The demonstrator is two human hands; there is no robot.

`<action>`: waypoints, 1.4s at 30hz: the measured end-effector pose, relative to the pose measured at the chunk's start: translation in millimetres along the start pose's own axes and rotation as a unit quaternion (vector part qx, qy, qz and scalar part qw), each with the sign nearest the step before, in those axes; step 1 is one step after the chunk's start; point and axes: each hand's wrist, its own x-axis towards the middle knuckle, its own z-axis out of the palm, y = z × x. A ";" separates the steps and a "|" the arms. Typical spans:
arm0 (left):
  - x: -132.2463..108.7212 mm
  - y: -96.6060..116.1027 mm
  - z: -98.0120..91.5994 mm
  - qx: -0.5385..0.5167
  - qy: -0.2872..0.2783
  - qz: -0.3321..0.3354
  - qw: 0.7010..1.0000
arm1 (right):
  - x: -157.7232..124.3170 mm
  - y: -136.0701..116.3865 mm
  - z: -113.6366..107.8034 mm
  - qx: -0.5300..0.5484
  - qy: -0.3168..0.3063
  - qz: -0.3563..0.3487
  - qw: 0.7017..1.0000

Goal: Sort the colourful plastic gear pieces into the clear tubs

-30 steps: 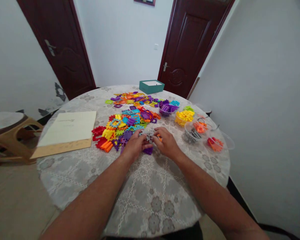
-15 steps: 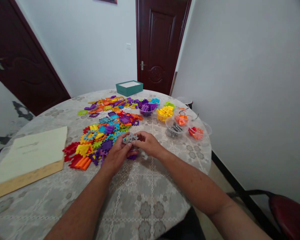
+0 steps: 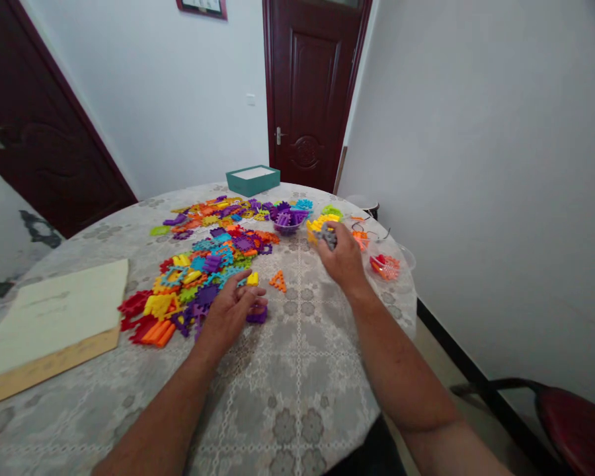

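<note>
My right hand (image 3: 346,258) grips grey toothed plastic pieces (image 3: 326,235), held up in front of the yellow pieces (image 3: 321,221) in a clear bowl. The bowl of grey pieces is hidden behind this hand. My left hand (image 3: 231,309) hovers empty, fingers apart, at the near right edge of a heap of colourful gear-shaped building pieces (image 3: 211,264). Close to its fingers are a purple piece (image 3: 258,315) and a small yellow piece (image 3: 252,279). An orange triangular piece (image 3: 278,281) lies by itself to the right.
Bowls of purple pieces (image 3: 289,221) and red-orange pieces (image 3: 385,266) stand at the back and right. A green box (image 3: 253,181) sits at the far table edge. On the left lies a cream board (image 3: 59,311). A red chair (image 3: 575,423) stands at the lower right.
My hands have parted. My right hand has carried the grey pieces right and away from me to the bowls. My left hand has let go of them, uncovering the orange triangle.
</note>
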 end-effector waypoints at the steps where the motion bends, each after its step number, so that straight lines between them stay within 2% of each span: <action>1: 0.1 0.5 -0.8 0.011 0.006 0.004 1.000 | 5.5 13.4 -5.2 -0.034 0.022 0.018 0.999; 5: 3.0 -1.1 -7.1 0.067 0.047 0.044 0.996 | 14.5 59.2 -12.0 -0.112 0.046 0.079 0.989; 8: 5.5 -0.3 -13.7 0.082 0.103 0.066 0.989 | 12.1 74.9 -8.1 -0.143 0.031 0.111 0.983; 14: 9.6 3.7 -22.3 0.075 0.196 0.081 0.974 | 9.9 74.6 -5.1 -0.179 0.001 0.076 0.981; 19: 12.5 -0.6 -23.4 0.061 0.205 0.084 0.973 | 11.9 68.1 -7.5 -0.171 0.024 0.034 0.984; 22: 12.2 -1.3 -23.6 0.068 0.210 0.090 0.971 | 9.4 52.7 -0.5 -0.142 0.017 -0.008 0.990; 24: 11.5 -1.0 -23.8 0.070 0.209 0.089 0.971 | 2.1 35.4 10.5 -0.103 -0.024 -0.054 0.993; 28: 11.3 -1.6 -23.9 0.077 0.206 0.081 0.972 | -28.5 -1.4 42.7 -0.048 -0.185 -0.141 0.971; 30: 11.7 -2.6 -23.4 0.081 0.210 0.073 0.972 | -45.7 -13.3 58.2 -0.069 -0.259 -0.158 0.950; 33: 12.3 -4.4 -22.7 0.090 0.216 0.070 0.970 | -61.7 -20.8 74.0 -0.131 -0.335 -0.149 0.921; 37: 12.3 -6.3 -22.8 0.094 0.212 0.081 0.969 | -61.2 -20.2 79.5 -0.164 -0.369 -0.139 0.904; 42: 10.1 -4.9 -22.0 0.089 0.226 0.116 0.963 | -54.9 -8.6 80.3 -0.142 -0.362 -0.152 0.908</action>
